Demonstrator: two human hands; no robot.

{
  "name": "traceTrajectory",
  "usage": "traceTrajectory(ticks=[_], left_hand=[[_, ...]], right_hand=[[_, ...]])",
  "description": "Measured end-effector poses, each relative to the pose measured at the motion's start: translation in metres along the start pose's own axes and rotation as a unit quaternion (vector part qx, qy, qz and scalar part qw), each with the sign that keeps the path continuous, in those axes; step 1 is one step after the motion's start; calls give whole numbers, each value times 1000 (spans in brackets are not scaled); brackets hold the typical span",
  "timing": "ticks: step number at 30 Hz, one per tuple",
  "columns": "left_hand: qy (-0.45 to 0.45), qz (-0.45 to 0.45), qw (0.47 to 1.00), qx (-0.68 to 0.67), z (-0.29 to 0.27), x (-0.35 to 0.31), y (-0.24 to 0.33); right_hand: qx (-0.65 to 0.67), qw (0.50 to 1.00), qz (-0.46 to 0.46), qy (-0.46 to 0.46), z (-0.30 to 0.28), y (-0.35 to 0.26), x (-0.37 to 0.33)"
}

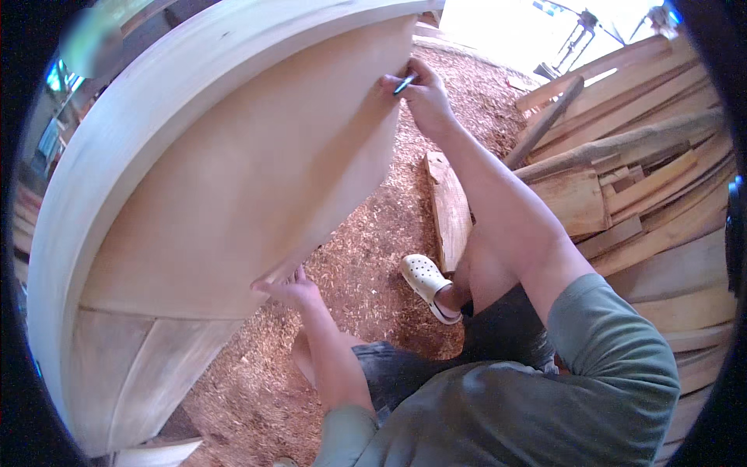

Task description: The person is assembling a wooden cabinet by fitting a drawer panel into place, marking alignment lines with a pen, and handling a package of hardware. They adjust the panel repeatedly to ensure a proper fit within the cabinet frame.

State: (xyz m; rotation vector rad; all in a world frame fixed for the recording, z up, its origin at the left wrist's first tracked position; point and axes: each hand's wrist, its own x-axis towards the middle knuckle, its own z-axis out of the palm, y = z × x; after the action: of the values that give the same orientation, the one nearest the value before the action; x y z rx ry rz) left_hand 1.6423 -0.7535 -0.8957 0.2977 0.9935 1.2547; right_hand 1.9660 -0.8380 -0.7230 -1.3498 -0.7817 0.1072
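Observation:
A wide, smooth, pale wooden panel [257, 163] stands slanted before me, set inside a thick curved wooden rim [101, 187]. At the panel's near lower edge is my left hand [292, 291], its thumb against the face and its other fingers around the edge, partly hidden. My right hand [424, 95] is up at the panel's far right edge. Pinched in it is a slim dark pen [403, 84], lying close to the wood. Below the panel, a seam separates it from greyer planks [140, 366].
Wood shavings cover the ground [350, 265]. A loose board [449, 206] lies beside my foot in a pale clog [424, 282]. To the right, long planks and offcuts are stacked in a pile [638, 179]. Metal stands [580, 35] appear at the bright far right.

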Motion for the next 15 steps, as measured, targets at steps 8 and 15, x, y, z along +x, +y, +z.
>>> traceTrajectory(ticks=[8,15], left_hand=[[-148,-2,986,77,-51,47,-15],[-45,27,995,80,-34,39,-30]], right_hand=[[-67,998,9,-11,0,-2,4],[-4,1000,-15,-10,-1,-29,13]])
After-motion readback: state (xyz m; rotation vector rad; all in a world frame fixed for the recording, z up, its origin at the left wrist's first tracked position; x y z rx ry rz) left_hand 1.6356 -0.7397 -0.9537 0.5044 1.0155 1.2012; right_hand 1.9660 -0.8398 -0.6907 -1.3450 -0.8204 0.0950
